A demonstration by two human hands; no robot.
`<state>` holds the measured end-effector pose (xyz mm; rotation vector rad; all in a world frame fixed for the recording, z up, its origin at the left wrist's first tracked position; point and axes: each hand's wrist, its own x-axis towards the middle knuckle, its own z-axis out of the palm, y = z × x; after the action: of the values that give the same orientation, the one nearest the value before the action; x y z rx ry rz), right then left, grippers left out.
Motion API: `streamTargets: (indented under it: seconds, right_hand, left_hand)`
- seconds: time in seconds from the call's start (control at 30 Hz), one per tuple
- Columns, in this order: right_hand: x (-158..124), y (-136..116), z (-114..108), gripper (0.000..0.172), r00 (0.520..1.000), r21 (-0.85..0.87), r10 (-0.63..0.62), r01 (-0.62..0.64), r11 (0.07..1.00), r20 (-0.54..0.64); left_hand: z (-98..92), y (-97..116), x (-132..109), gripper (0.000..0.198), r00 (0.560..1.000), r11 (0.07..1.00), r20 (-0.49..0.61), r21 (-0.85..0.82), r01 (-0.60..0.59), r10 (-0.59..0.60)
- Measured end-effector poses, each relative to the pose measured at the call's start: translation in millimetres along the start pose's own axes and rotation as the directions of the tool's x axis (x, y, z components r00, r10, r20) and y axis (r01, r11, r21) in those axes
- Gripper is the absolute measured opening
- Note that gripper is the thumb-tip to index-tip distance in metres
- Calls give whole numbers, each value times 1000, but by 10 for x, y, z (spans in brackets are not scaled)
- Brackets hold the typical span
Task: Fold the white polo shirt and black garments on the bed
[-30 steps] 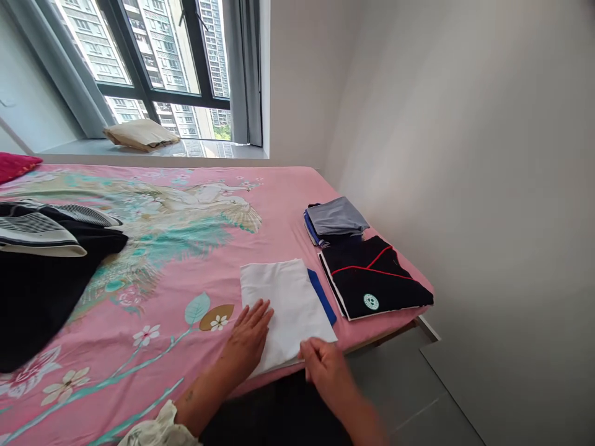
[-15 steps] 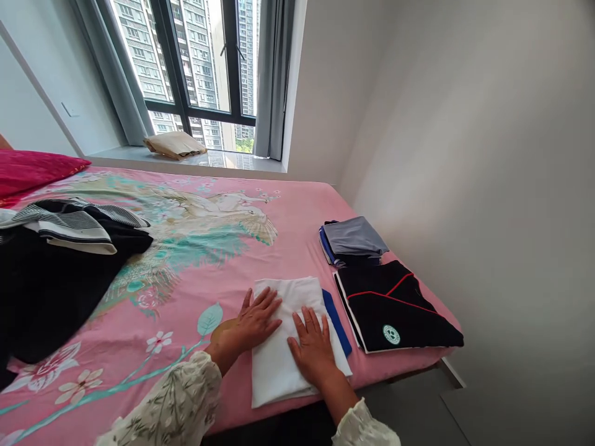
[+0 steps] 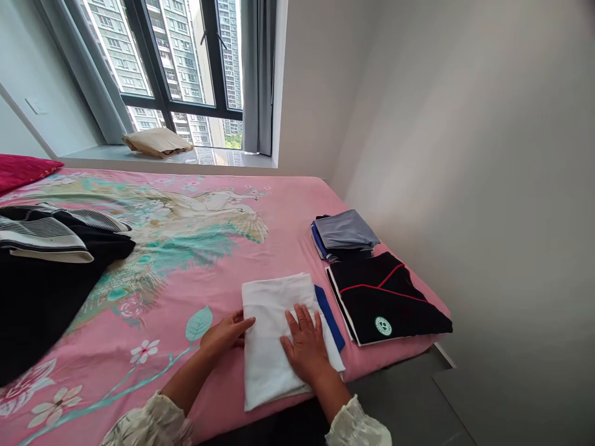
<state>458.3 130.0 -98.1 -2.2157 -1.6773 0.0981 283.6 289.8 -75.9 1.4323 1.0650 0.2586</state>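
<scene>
A folded white cloth [image 3: 264, 334] lies on the pink floral bedsheet [image 3: 195, 266], close to the near bed edge. My right hand [image 3: 304, 345] rests flat on it, fingers spread. My left hand [image 3: 227, 332] lies on the sheet, its fingertips against the cloth's left edge. A strip of folded blue fabric [image 3: 329, 316] shows from beneath the cloth's right side. Just beyond it lies a folded black shirt with red lines and a round green badge [image 3: 385, 297], beside a folded grey garment [image 3: 346, 229] stacked on blue fabric.
A heap of black and striped clothes [image 3: 46, 266] lies on the bed's left side, near a red pillow [image 3: 23, 172]. A wall runs along the bed's right side. Beyond the bed's far end, a beige cushion [image 3: 157, 142] sits on the windowsill.
My left hand has moved off the white cloth's top to its left edge. My right hand stays on the cloth, and the view has shifted slightly.
</scene>
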Motion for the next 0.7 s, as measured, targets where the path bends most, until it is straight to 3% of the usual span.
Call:
streamTargets:
  seconds: [0.1, 0.2, 0.33, 0.5, 0.6, 0.7]
  right_hand:
    - [-11, -9, -8, 54, 998, 21, -3, 4, 1000, -57]
    - [-21, -7, -7, 50, 993, 55, -1, 8, 998, -118]
    - [-49, 7, 3, 44, 983, 77, -6, 21, 997, -184]
    - [-36, 8, -15, 39, 977, 126, 11, 16, 992, -212]
    - [152, -69, -141, 37, 977, 189, 25, 16, 982, -214]
    - [515, -266, -334, 45, 976, 199, -141, 173, 965, -167]
  left_hand:
    - [71, 69, -79, 53, 975, 930, 193, -324, 172, -113]
    - [152, 203, -143, 48, 968, 894, 231, -408, 184, -94]
    - [280, 269, -283, 53, 957, 749, 289, -628, 210, -26]
    - [460, 79, -564, 60, 939, 647, 340, -702, 297, -62]
    - [597, -88, -771, 58, 940, 591, 328, -742, 317, -93]
    - [717, -260, -923, 55, 945, 544, 297, -775, 323, -138]
